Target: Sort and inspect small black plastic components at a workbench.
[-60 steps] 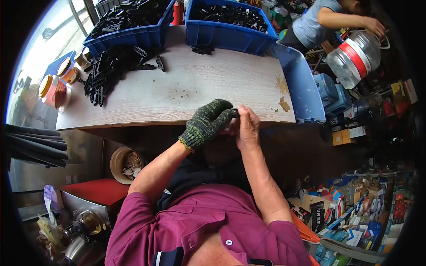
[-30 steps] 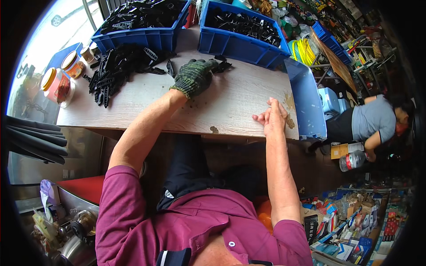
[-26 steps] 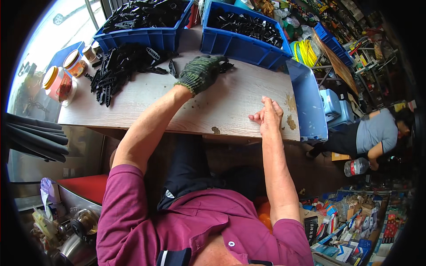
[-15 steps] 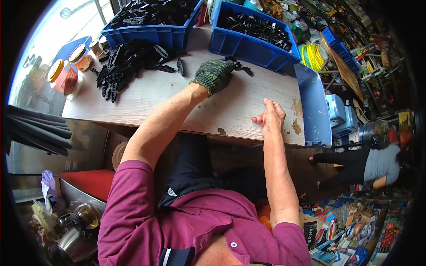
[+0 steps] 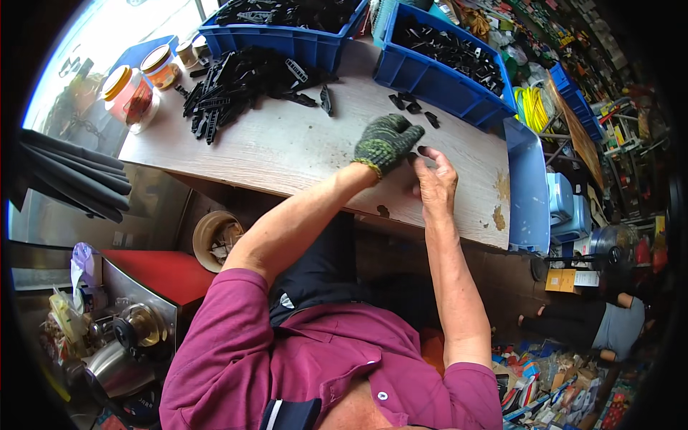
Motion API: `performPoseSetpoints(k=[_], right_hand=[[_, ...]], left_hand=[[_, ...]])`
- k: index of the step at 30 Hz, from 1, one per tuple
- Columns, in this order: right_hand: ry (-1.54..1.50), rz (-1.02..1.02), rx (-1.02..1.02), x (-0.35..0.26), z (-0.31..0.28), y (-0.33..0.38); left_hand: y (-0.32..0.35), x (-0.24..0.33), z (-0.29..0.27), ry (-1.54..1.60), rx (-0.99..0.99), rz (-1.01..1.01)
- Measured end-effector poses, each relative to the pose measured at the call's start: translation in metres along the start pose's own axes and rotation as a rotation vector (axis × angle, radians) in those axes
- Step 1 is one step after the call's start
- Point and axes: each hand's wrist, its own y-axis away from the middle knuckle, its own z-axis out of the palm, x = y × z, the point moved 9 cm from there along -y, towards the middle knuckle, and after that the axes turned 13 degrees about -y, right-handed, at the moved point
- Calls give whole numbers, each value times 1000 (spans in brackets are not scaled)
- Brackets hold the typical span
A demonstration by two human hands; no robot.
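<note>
My left hand [image 5: 387, 143] wears a dark green knitted glove and is closed, its fingers bent toward my right hand. My bare right hand [image 5: 436, 183] is right beside it, with thumb and fingers curled in. A dark speck shows where the fingertips come together; what they hold is too small to make out. Beyond the glove, several small black plastic pieces [image 5: 413, 107] lie on the pale wooden table [image 5: 301, 154]. Farther left rests a heap of longer black plastic strips [image 5: 236, 89], with one single strip [image 5: 327, 101] apart from it.
A blue bin of black strips [image 5: 283, 43] stands behind the heap; another blue bin [image 5: 437, 86] holds small black pieces. Lidded jars [image 5: 131, 100] stand at the left edge. An upright blue bin [image 5: 527, 186] adjoins the table's right end. At lower right, a person [image 5: 609, 330] is in the background.
My left hand has drawn back from the small black pieces toward my right hand, and the two now meet. Several small pieces are uncovered. The whole view has shifted slightly.
</note>
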Motion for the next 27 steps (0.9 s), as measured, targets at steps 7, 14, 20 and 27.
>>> performPoseSetpoints(k=[7,14,20,27], right_hand=[[30,-149,62,11,-11,-2],[95,-131,-35,13,-1,-5],[159,-301,169,-3,-15,4],[40,-260,191,3,-21,2]], left_hand=[[8,11,13,94,-118,-86],[-3,-1,11,-91,39,15],[21,12,23,349,-289,-123],[51,19,3,113,14,34]])
